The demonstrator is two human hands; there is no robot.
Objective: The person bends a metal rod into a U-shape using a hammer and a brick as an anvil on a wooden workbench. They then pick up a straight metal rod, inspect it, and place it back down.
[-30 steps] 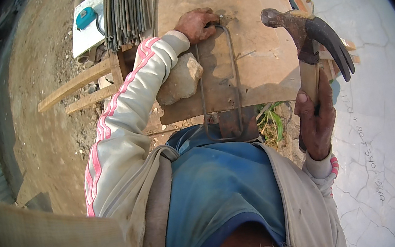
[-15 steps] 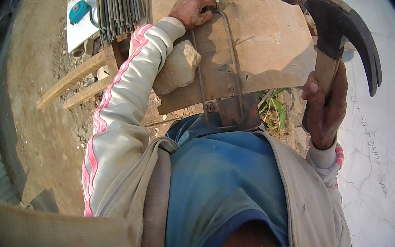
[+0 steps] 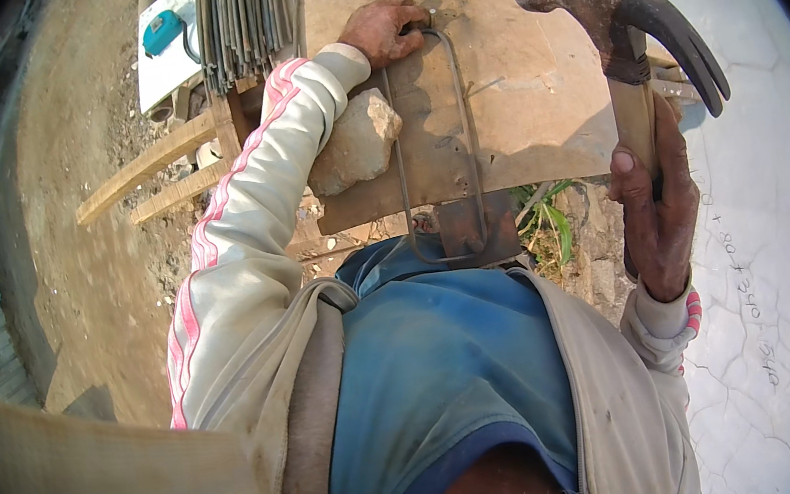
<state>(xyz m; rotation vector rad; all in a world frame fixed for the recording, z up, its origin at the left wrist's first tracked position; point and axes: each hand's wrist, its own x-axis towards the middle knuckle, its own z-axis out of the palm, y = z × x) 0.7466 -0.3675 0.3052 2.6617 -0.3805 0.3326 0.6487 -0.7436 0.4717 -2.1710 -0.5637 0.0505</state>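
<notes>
A bent steel rod rectangle [image 3: 468, 146] lies on a brown board [image 3: 537, 106], its near end overhanging the board's edge. My left hand [image 3: 385, 31] has curled fingers gripping the far end of the rectangle, beside a small nail or pin. A pale, rough stone [image 3: 350, 142] sits just left of the rods, under my left wrist. My right hand [image 3: 657, 210] is wrapped round the wooden handle of a claw hammer [image 3: 615, 19], whose head is raised above the board's right side, claw pointing right.
A bundle of straight steel rods [image 3: 242, 21] lies at the far left of the board, beside a white slab [image 3: 159, 78] carrying a teal tape measure [image 3: 163, 32]. Wooden battens [image 3: 146, 166] jut leftward over dirt ground. A cracked pale surface [image 3: 768, 316] with handwritten marks is at right.
The hammer and my right hand moved right over the last second, then the head swung back slightly leftward. My left hand stays on the rectangle; the whole view has shifted slightly.
</notes>
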